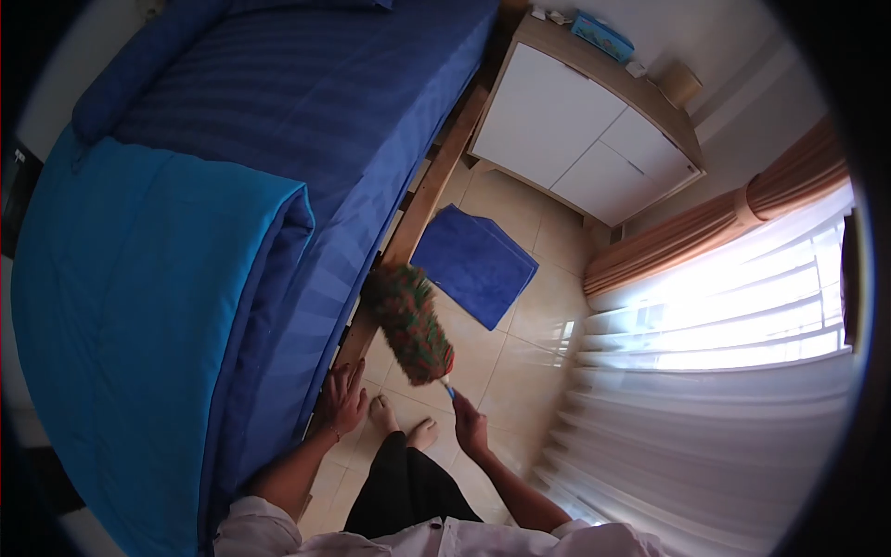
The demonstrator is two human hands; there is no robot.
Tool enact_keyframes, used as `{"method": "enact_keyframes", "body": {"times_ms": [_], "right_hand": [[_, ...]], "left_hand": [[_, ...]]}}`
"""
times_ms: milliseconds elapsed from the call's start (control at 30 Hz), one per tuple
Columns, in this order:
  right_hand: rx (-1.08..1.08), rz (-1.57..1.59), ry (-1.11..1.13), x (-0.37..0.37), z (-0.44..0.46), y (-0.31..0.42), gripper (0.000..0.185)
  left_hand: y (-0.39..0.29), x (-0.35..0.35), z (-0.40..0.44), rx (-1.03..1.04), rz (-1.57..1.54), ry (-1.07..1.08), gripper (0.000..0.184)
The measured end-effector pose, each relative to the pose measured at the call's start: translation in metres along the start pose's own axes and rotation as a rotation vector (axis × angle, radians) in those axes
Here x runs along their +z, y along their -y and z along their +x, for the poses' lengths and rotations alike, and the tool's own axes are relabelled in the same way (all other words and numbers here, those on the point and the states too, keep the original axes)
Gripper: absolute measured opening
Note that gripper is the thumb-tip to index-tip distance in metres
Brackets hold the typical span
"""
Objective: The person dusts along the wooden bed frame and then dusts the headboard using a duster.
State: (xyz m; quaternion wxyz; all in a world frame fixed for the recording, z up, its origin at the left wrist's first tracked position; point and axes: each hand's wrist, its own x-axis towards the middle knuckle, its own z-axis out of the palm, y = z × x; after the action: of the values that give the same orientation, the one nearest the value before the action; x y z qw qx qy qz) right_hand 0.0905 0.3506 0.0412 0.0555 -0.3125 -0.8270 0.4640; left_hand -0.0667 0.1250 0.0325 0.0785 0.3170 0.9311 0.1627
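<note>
1. Dusting the wood looks like the step going on: the fluffy duster [412,330] has its far end at the wooden rail [433,190], by the rail's outer edge, and its handle [451,392] sticks out over the floor [483,367].
2. I see the right hand [471,427] wrapped round that handle. The left hand [344,397] holds nothing that I can see; it rests on the rail with its fingers a bit apart.
3. I think a next stroke calls for a soft push, with the fluff touching the wood all along the edge.
4. The rail runs down the side edge of the bed [278,139]. A folded blanket [139,251] covers the bed's near end. Past the rail's outer edge, a blue mat [475,265] lies on the floor.
5. The white cabinet [548,121] has its doors closed, so I can't tell what's inside. On its top, a blue box [602,37] sits by the back edge, and a tan box [680,84] is near the window-side corner. I can't see into either one.
</note>
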Motion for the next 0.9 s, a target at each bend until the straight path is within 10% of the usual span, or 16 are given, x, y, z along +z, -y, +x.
{"method": "enact_keyframes", "body": {"times_ms": [133,300,367,700,900], "right_hand": [[0.088,0.237,-0.177,0.004,0.084,0.008,0.033],[0.447,0.977,0.244,0.025,0.124,0.038,0.031],[0.526,1.078,0.339,0.041,0.086,0.054,0.029],[1.093,1.384,0.651,0.096,-0.07,0.015,0.013],[0.76,1.472,0.471,0.057,0.055,0.046,0.016]], "left_hand": [[-0.015,-0.004,0.071,0.02,-0.179,0.001,0.06],[-0.008,0.018,0.145,0.078,-0.2,-0.09,0.06],[-0.011,0.017,0.161,-0.262,-0.377,0.201,0.068],[-0.012,0.039,0.16,-0.209,0.083,0.389,0.087],[-0.003,0.038,0.161,-0.023,0.09,0.43,0.087]]}}
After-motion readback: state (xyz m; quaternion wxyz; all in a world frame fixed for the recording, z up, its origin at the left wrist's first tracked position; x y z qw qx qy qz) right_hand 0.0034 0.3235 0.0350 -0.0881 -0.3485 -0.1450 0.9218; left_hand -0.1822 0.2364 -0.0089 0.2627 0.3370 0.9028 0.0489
